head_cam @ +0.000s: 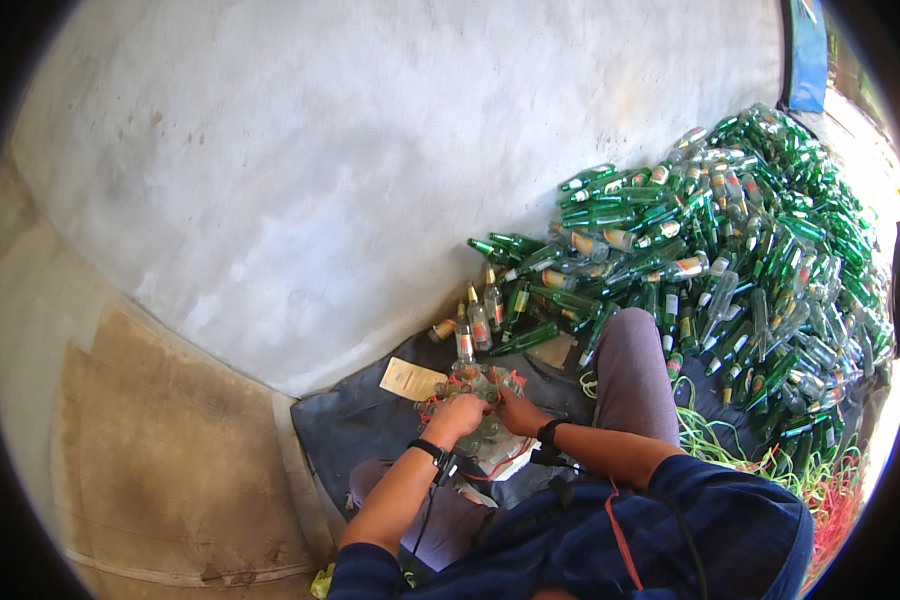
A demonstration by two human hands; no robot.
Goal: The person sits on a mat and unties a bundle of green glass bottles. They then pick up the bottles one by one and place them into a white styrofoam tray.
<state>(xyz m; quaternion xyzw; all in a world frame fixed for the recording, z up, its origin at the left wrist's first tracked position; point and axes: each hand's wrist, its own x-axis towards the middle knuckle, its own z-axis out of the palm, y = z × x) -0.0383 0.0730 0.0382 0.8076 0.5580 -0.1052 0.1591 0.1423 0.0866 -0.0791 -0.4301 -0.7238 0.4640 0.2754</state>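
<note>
In front of me stands a tight cluster of clear glass bottles (487,439), with red plastic string (519,381) running around and across it. My left hand (459,417) is over the near left side of the cluster, fingers curled and pinching the string. Close beside it, my right hand (521,414) also has its fingertips drawn together on the string at the bottle tops. The exact grip is partly hidden by my fingers. Just beyond the cluster, several clear labelled bottles (480,324) stand upright.
A large heap of green and clear bottles (720,225) lies along the wall (345,187) at right. Loose green string (709,435) and red string (832,532) lie beside my right leg. A printed card (412,379) rests on the dark sheet (345,420).
</note>
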